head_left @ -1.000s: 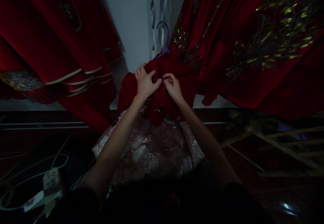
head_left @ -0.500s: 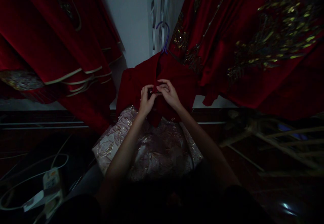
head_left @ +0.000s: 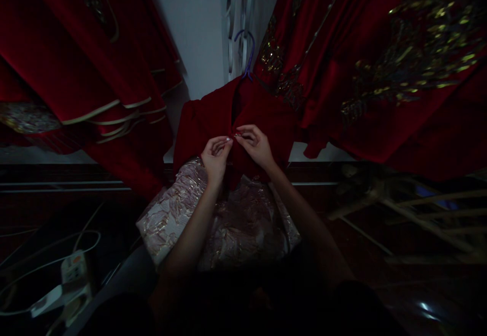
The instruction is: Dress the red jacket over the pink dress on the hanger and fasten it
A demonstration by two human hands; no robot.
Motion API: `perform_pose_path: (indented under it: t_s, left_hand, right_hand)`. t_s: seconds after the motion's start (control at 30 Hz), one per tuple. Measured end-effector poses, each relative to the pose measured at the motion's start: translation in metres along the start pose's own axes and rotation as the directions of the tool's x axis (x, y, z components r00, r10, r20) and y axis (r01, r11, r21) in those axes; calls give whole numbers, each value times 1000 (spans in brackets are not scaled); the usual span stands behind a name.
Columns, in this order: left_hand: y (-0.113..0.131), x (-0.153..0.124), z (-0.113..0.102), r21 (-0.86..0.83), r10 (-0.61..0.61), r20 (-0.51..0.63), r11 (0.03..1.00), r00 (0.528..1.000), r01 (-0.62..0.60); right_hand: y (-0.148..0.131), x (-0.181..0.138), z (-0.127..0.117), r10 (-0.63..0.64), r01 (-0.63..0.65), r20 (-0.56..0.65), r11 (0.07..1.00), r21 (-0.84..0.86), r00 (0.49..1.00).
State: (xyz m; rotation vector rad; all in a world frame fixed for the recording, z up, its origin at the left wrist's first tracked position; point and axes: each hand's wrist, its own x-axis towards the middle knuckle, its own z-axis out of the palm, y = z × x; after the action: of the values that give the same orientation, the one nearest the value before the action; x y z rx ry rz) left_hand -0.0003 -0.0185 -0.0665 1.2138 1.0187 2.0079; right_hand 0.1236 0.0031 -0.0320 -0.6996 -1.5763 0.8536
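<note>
Closely pinched, the thumb and forefinger of the left hand (head_left: 215, 156) are brought together at the front edge of a red garment (head_left: 203, 118), and the right hand (head_left: 259, 147) is set facing it, its thumb and forefinger likewise drawn narrow on the cloth. The two sets of fingertips are held almost touching; whether a button, a hook or only the edge is gripped cannot be told, since the spot is small, dim and partly covered by the fingers. Above them, a dark gap is left at the neckline. The garment is hung from a purple hanger (head_left: 250, 54), of which only the hook and neck can be seen, the rest being hidden inside the cloth. Below its hem, crinkled pinkish fabric (head_left: 173, 189) is spread, crossed by the forearms and lost in shadow lower down. On both sides, red drapery (head_left: 125, 67) and sequinned red cloth (head_left: 327, 108) are cut off by the frame. At lower left, a power strip (head_left: 74, 270) is half swallowed by darkness; at right, a wooden frame (head_left: 422, 217) is blurred.
</note>
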Motion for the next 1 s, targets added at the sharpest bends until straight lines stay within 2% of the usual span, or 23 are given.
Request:
perform_pose_path:
  t_s: [0.27,0.43,0.73,0.83,1.0]
  left_hand:
    - [8,2,4,-41,-61,21,997,998,62]
    - [13,8,13,26,-7,107,1000,994,5]
    - [10,5,16,42,52,172,997,984,-60]
    - [10,6,17,99,82,168,990,982,-99]
    - [13,13,20,222,135,184,959,974,-175]
  right_hand:
    - [-10,2,-13,-3,6,79,999,-32,997]
    - [-12,4,-20,-1,9,101,998,-70,995]
    - [-10,3,-20,-38,38,8,994,-101,999]
    - [-11,2,-20,-70,64,-35,987,-146,997]
    - [-5,1,-19,-38,16,-151,990,-142,988]
